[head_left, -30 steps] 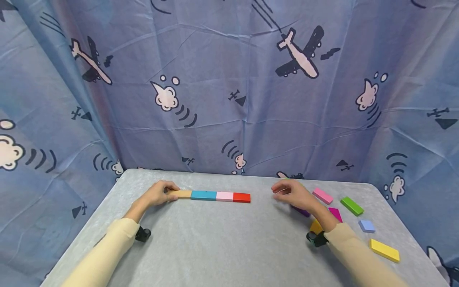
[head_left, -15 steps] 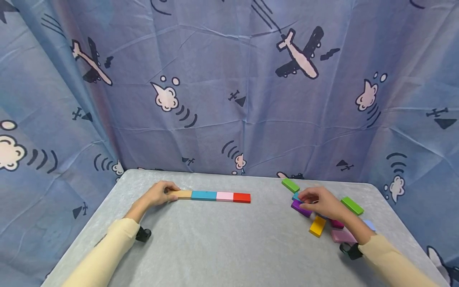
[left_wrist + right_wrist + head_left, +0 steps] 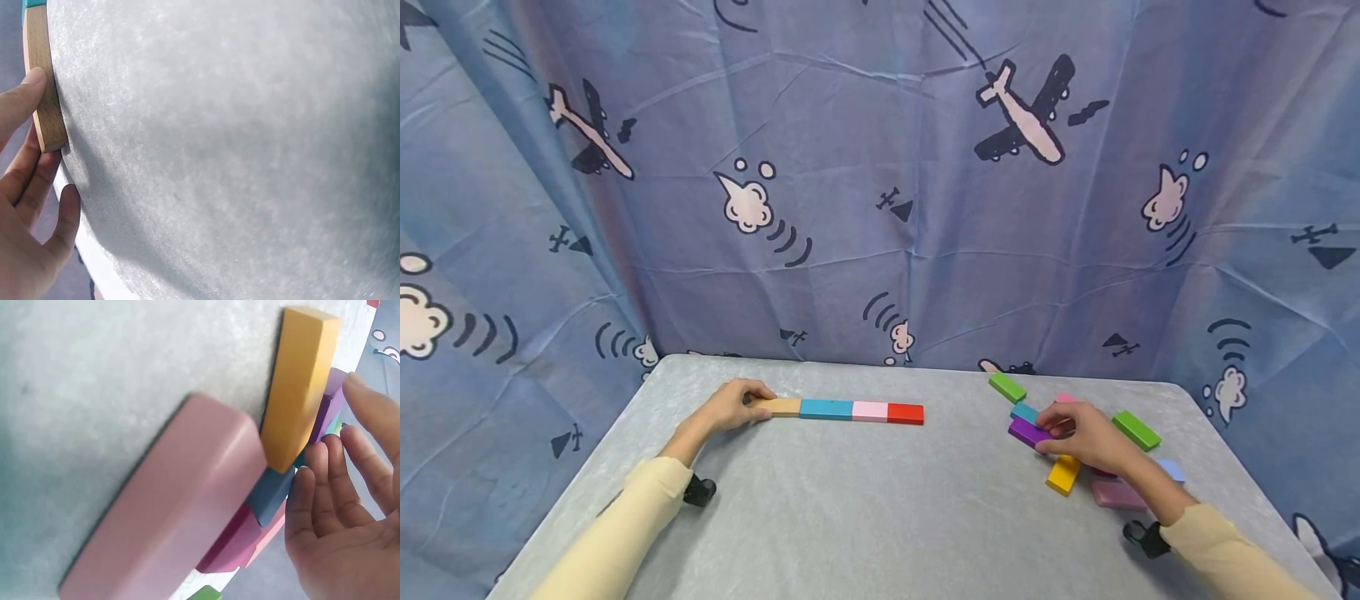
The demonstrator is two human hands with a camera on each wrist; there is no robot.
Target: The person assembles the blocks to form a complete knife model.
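Observation:
In the head view, my left hand (image 3: 735, 404) pinches the left end of a plain wooden block (image 3: 785, 407). That block heads a straight row with a blue block (image 3: 826, 408), a light pink block (image 3: 870, 411) and a red block (image 3: 906, 413). The left wrist view has the thumb on the wooden block (image 3: 47, 94), other fingers at its end and behind. My right hand (image 3: 1086, 437) hovers by the purple block (image 3: 1028, 432), thumb and fingertips apart on either side of its near end; no clear grip shows. A yellow-orange block (image 3: 300, 387) lies beside that hand.
Around the right hand lie a teal block (image 3: 1024, 412), green blocks (image 3: 1007, 387) (image 3: 1137, 430), a dusty pink block (image 3: 1117, 495) and a light blue block (image 3: 1171, 471). A magenta block (image 3: 231, 540) and a dark blue block (image 3: 272, 494) show at the right wrist. A patterned curtain (image 3: 850, 167) backs the table.
My right hand has moved right and down from beside the row's right to the loose blocks, lowering to the purple one. The left hand and the row have stayed put.

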